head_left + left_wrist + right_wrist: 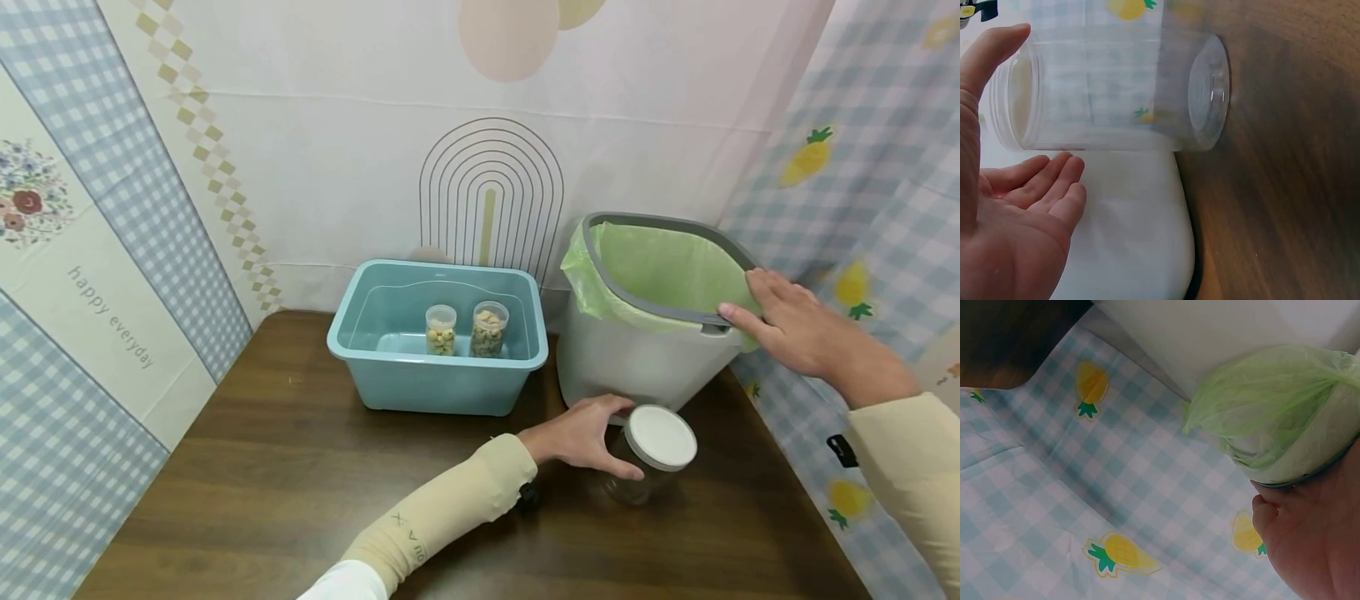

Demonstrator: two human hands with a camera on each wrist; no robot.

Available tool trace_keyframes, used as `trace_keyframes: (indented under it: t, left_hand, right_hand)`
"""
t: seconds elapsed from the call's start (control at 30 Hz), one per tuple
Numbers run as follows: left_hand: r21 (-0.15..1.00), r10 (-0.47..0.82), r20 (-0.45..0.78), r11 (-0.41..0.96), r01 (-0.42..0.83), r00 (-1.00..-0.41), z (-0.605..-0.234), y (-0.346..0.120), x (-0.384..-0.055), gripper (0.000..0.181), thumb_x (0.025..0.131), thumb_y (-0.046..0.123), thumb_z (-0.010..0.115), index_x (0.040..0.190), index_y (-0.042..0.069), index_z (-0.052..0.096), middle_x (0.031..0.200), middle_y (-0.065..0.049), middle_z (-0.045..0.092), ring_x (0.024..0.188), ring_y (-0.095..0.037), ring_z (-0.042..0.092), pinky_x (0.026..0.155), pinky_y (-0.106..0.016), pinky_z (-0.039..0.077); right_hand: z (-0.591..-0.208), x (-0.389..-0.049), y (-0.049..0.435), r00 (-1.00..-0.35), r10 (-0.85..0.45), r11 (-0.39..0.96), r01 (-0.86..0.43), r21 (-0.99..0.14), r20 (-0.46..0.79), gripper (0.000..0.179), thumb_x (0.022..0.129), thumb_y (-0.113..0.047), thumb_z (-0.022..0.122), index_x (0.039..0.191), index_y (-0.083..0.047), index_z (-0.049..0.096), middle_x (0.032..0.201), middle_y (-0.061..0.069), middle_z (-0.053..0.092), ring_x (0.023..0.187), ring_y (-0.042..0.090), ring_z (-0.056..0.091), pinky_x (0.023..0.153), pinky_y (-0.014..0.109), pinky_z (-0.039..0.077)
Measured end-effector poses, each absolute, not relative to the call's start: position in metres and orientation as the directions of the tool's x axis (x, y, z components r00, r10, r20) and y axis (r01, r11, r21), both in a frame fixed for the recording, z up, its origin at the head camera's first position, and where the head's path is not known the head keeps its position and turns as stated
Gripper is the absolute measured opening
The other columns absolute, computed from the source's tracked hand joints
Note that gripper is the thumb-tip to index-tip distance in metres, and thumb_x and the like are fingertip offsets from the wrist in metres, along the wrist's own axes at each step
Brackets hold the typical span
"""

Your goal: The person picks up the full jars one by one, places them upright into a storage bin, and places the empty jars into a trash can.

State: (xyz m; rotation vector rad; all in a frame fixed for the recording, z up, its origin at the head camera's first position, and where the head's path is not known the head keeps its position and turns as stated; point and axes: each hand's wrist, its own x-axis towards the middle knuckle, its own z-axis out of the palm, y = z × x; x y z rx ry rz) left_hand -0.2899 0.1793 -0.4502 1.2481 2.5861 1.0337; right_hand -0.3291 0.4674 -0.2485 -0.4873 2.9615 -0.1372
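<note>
In the head view my left hand (588, 435) reaches round a clear jar with a white lid (662, 437), thumb and fingers spread on either side. The left wrist view shows the see-through jar body (1116, 90) standing on the wooden table, with the thumb by the lid end and the other fingers apart from the wall. My right hand (798, 321) grips the grey rim of a white trash bin (637, 350) at its right corner. A green liner bag (675, 258) hangs over that rim, and its bunched outer edge (1260, 400) shows in the right wrist view.
Left of the bin stands a light blue plastic tub (435, 387). It holds two small clear containers, one with pale yellow pieces (441, 332) and one with greenish and beige pieces (489, 329). Dark wooden table (300, 500) lies under everything; a checked cloth (810, 400) hangs along the right.
</note>
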Motion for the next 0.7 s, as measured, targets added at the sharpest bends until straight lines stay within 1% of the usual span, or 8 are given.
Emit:
trace_keyframes:
  t: [0.2, 0.7]
  left_hand:
    - [0.608, 0.710, 0.220, 0.437, 0.663, -0.669, -0.455, 0.185, -0.290, 0.095, 0.080, 0.052, 0.089, 0.155, 0.009, 0.048, 0.149, -0.002, 0.060, 0.134, -0.009, 0.058, 0.110, -0.014, 0.045]
    - [0.627, 0.701, 0.216, 0.434, 0.647, -0.680, -0.461, 0.192, -0.294, 0.093, 0.082, 0.050, 0.088, 0.154, 0.009, 0.048, 0.148, -0.004, 0.060, 0.133, -0.009, 0.059, 0.110, -0.014, 0.045]
  right_hand:
    - [-0.249, -0.330, 0.467, -0.939, -0.323, 0.944, -0.311, -0.110, -0.116, 0.090, 0.113, -0.056, 0.027, 0.165, 0.008, -0.009, 0.170, 0.040, -0.009, 0.158, 0.059, -0.007, 0.125, 0.076, -0.002]
    - [-0.250, -0.331, 0.468, -0.940, -0.319, 0.945, -0.307, -0.111, -0.120, 0.091, 0.113, -0.056, 0.027, 0.164, 0.009, -0.010, 0.169, 0.040, -0.010, 0.158, 0.059, -0.008, 0.125, 0.075, -0.004]
